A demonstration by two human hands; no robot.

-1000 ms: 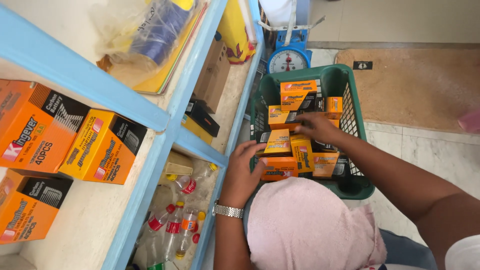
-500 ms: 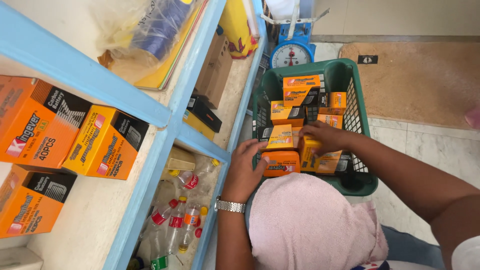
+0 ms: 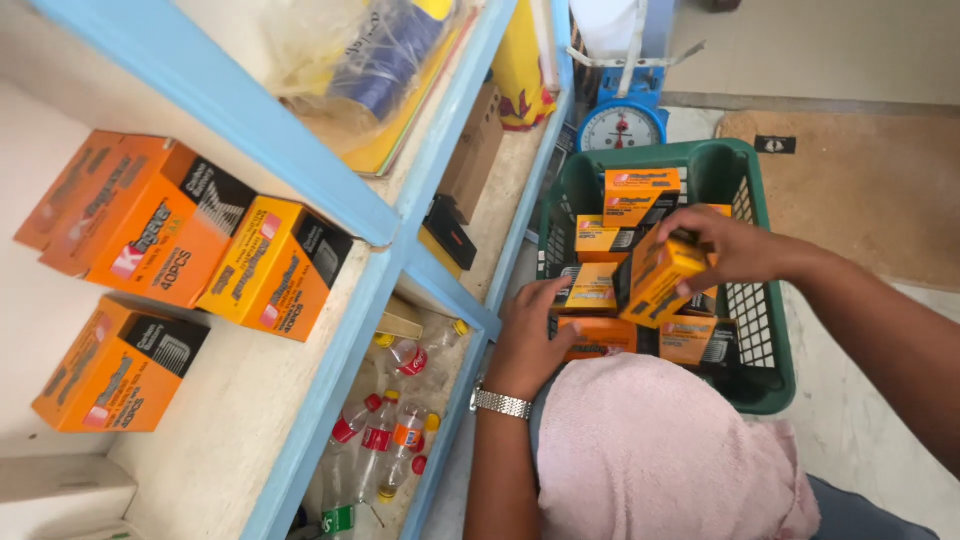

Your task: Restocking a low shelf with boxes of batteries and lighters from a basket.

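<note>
Head view: your right hand (image 3: 735, 250) is gripping an orange staple box (image 3: 655, 278) over the green basket (image 3: 765, 330). Your left hand (image 3: 530, 335) is lying open-fingered on the boxes below, holding nothing.

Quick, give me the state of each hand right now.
Left hand: fingers resting on an orange box in the basket; whether it grips cannot be told.
Right hand: closed on a yellow-orange box, lifted above the others.

Orange-and-black boxes (image 3: 655, 275) fill a green mesh basket (image 3: 765, 330), beside pale blue shelving (image 3: 330, 190) and a pink cloth (image 3: 660, 460).
</note>
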